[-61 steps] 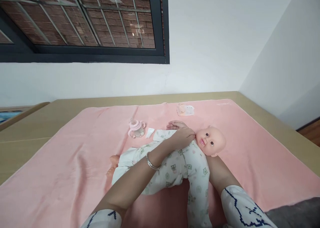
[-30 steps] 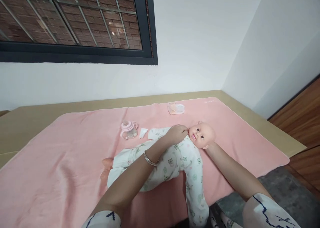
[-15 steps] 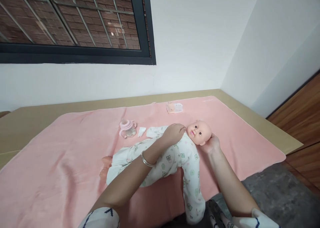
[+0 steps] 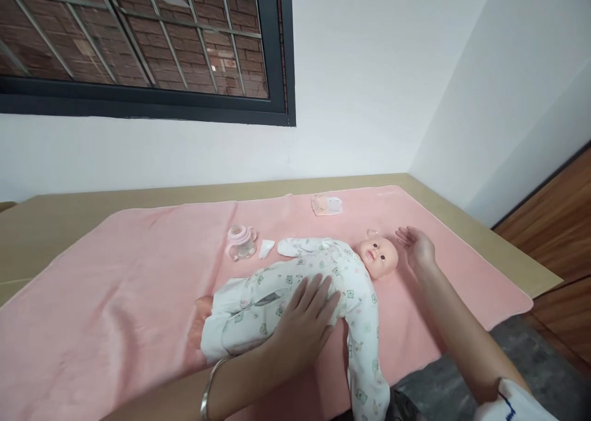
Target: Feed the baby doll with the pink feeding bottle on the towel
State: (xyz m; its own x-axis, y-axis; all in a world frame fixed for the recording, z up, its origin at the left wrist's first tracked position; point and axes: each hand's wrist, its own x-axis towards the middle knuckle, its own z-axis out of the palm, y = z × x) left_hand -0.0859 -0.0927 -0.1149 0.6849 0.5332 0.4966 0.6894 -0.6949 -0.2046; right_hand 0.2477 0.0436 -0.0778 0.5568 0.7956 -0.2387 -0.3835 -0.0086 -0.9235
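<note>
A baby doll (image 4: pixel 325 264) in a white patterned sleepsuit lies on its back on a pink blanket (image 4: pixel 152 273). Its head points right, and one arm hangs toward the near edge. My left hand (image 4: pixel 310 313) rests flat on the doll's belly, fingers stretched out. Just beyond the doll's head (image 4: pixel 379 258), my right hand (image 4: pixel 418 247) is held apart from it with the palm turned up and fingers loosely extended. Neither hand grips anything.
A pink two-handled baby bottle (image 4: pixel 241 242) and a small white folded cloth or tissue (image 4: pixel 266 248) lie beyond the doll's legs. Farther back is a small clear packet (image 4: pixel 327 205). A wall and a barred window (image 4: pixel 184 45) stand behind the wooden platform (image 4: pixel 69 212).
My right hand has come out from under the doll's head and moved right. My left hand has shifted from near the doll's neck to its belly. The doll's head now rests on the blanket.
</note>
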